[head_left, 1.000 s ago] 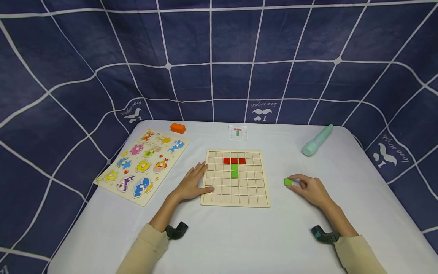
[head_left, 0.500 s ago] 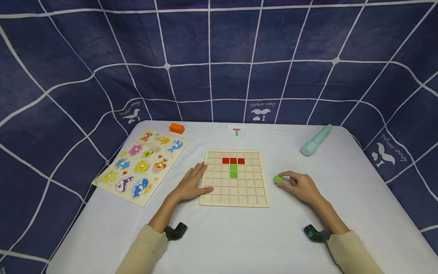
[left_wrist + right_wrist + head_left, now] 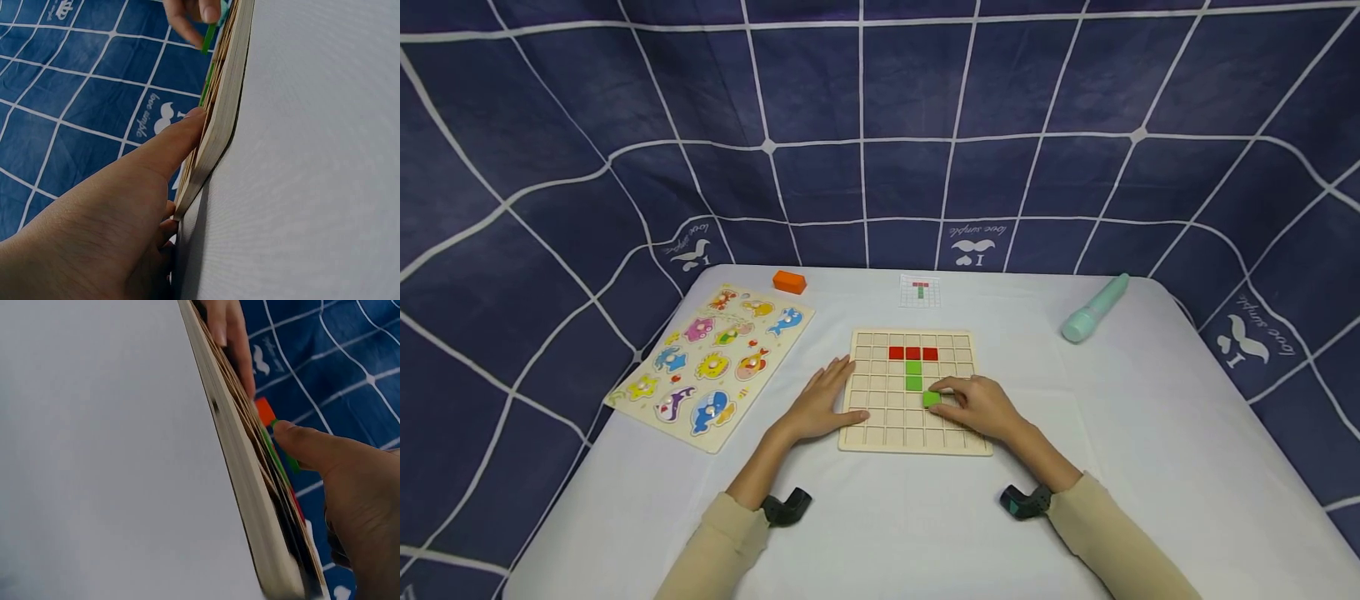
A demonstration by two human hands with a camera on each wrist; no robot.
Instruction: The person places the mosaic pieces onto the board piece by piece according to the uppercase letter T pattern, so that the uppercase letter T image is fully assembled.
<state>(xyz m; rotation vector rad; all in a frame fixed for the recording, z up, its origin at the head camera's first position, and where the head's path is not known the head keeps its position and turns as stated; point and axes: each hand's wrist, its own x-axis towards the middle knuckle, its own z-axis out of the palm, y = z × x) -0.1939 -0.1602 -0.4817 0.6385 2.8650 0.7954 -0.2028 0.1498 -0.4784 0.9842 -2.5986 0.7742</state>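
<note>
A square wooden grid board (image 3: 891, 435) lies on the white table. Three red tiles (image 3: 913, 353) form a row near its far side, with two green tiles (image 3: 913, 375) in a column below the middle one. My right hand (image 3: 988, 410) pinches a loose green tile (image 3: 931, 399) between thumb and fingers, just right of and below that column. In the left wrist view this pinched tile (image 3: 209, 39) appears slightly above the board's surface. My left hand (image 3: 815, 408) rests at the board's left edge, thumb on the grid and fingers extended along the side.
A small pattern card (image 3: 920, 292) with a red and green T lies behind the board. To the left is an animal peg puzzle (image 3: 711, 367), with an orange block (image 3: 789, 282) beyond it. A mint-green microphone-shaped object (image 3: 1094, 308) lies at the back right.
My right hand has carried the green tile leftward from the table beside the board to over the grid. My left hand and the board have stayed in place.
</note>
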